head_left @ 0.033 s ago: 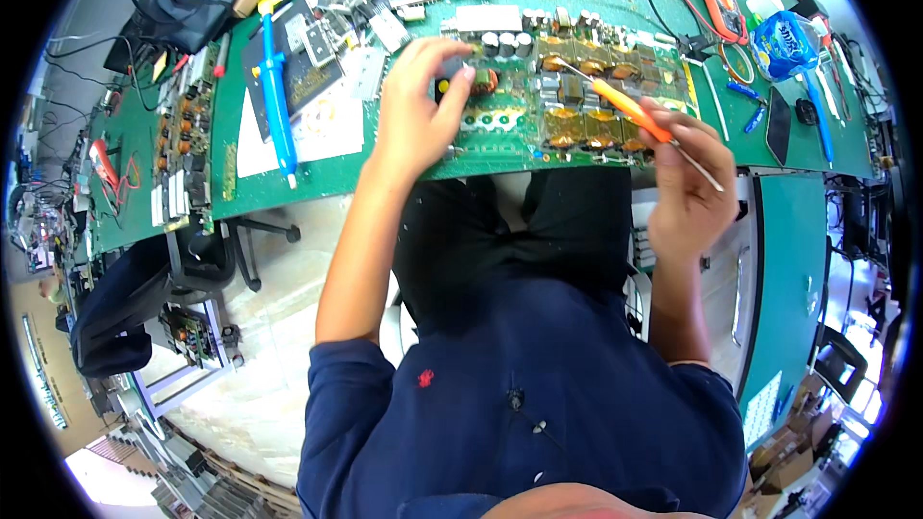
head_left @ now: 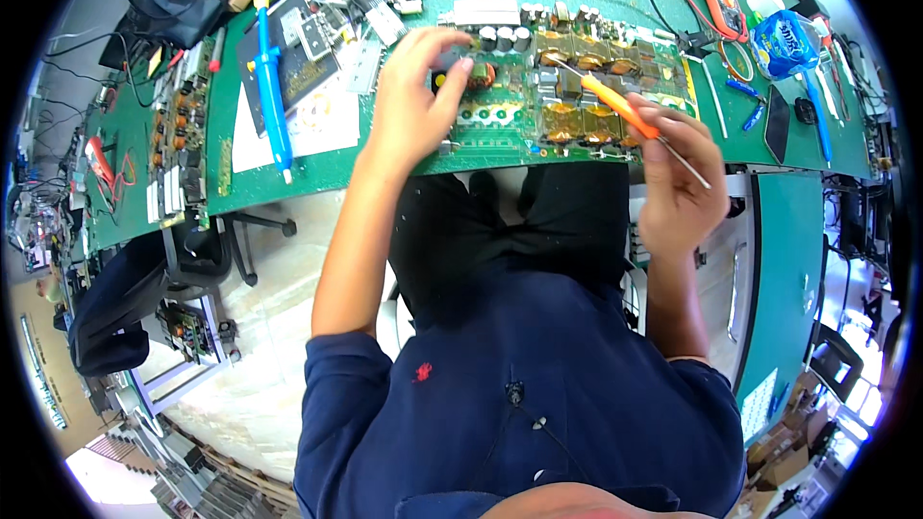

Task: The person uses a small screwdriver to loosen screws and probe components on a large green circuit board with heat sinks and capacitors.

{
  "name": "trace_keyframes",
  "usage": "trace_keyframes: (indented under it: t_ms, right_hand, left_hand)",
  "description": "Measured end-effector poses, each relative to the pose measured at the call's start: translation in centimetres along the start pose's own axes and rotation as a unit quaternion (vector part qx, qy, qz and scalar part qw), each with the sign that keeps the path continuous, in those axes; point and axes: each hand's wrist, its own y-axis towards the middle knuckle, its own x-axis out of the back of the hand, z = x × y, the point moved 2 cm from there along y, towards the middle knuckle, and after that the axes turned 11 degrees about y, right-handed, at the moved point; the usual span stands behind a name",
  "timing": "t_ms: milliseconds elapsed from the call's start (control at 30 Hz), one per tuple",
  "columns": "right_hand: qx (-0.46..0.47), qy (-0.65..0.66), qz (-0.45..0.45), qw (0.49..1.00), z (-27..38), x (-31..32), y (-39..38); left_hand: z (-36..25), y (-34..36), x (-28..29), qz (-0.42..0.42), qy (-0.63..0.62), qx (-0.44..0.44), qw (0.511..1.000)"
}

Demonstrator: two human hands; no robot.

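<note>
My left hand [head_left: 416, 106] rests at the left end of a populated green circuit board [head_left: 490, 115], thumb and curved fingers apart beside a dark, yellow-marked component [head_left: 441, 78] that they partly hide. My right hand [head_left: 683, 173] is closed round an orange-and-yellow handled tool [head_left: 620, 106]. Its thin metal shaft angles up-left to the amber-wrapped components [head_left: 555, 48] on the board; whether the tip touches cannot be made out. A second thin metal length sticks out below my fingers.
A blue pump-like tool [head_left: 271, 101] lies on paper [head_left: 322, 135] at left, near another board [head_left: 173, 135] and loose metal parts [head_left: 356, 0]. An orange multimeter [head_left: 714, 0], blue packet [head_left: 779, 43], cables and black slab [head_left: 777, 125] are at right. The green bench's edge [head_left: 240, 202] crosses above my lap.
The view has shifted slightly, with the bench and both hands a little higher and further left in the picture. Both hands keep much the same pose.
</note>
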Motion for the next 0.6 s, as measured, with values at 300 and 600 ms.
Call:
trace_keyframes:
  t_ms: [300,600]
  right_hand:
    - [0.081,-0.092,0.116,0.986,-3.1,-2.8,1.7]
    - [0.066,-0.117,0.133,0.982,-4.4,-4.0,2.0]
  left_hand:
    - [1.2,5.8,0.6,0.120,0.126,-0.079,0.982]
    - [3.1,9.1,-1.9,0.215,0.032,-0.094,0.972]
